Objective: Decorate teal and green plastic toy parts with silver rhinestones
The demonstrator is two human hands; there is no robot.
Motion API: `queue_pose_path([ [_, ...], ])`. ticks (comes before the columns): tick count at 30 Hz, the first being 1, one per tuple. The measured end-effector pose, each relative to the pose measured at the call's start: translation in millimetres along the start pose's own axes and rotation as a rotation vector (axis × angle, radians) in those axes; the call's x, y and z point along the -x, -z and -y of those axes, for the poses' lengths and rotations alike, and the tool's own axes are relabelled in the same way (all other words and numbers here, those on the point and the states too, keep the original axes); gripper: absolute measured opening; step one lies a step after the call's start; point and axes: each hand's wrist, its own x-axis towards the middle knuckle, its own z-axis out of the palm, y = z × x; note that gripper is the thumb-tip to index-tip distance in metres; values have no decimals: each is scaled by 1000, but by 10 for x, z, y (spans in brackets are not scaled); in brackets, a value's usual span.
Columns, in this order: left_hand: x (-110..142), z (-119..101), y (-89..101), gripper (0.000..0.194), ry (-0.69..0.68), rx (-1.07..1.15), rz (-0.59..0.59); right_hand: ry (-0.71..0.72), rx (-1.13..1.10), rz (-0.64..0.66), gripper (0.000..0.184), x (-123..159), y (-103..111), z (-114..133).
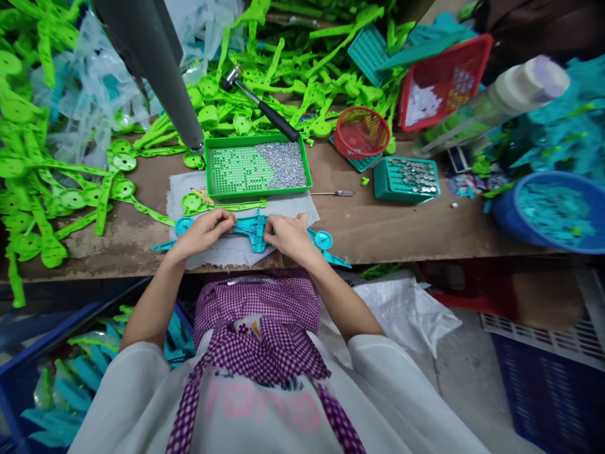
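A teal plastic part (pixel 256 232) with a raised crosspiece in its middle and round ends lies across a pale cloth (pixel 227 253) at the table's front edge. Over its left half is my left hand (pixel 208 231), fingertips pinched together; a thin dark line runs from them toward the crosspiece, and what they pinch is too small to tell. My right hand (pixel 289 237) is closed on the part just right of the crosspiece, its fingertips partly hidden. Just beyond, a long bright green plastic piece (pixel 227 206) with a round end rests on the cloth.
A green tray (pixel 211 190) of small metal pieces stands behind the cloth, a hammer (pixel 265 107) leaning at its back. A screwdriver (pixel 343 193), teal box (pixel 401 189), red basket (pixel 362 132) and blue tub (pixel 529 227) lie rightward. Green parts (pixel 70 198) pile leftward; a grey arm (pixel 161 69) hangs above.
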Motion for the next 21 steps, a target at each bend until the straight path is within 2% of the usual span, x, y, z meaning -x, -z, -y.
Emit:
queue_pose_path([
  [3,28,-6,-33,23,-29,-13,-56,62,-77,-30,8,51,-23,-92],
  [7,111,-20,-56,17,-159,-177,-361,192,-415,-272,24,198,-146,-359],
  [10,218,-66,79,15,-190,-378,-575,201,-467,-371,26,235,-236,-469],
  [14,460,-75,439,14,-41,-681,-844,204,-431,-348,34,166,-257,-478],
  [16,615,-23,588,10,46,-761,-865,212,-437,-330,39,135,-212,-488],
  [19,818,82,675,5,164,-783,-867,234,-494,-353,40,165,-96,-529],
  [21,885,133,653,9,266,-756,-986,231,-508,-458,37,245,-36,-552],
])
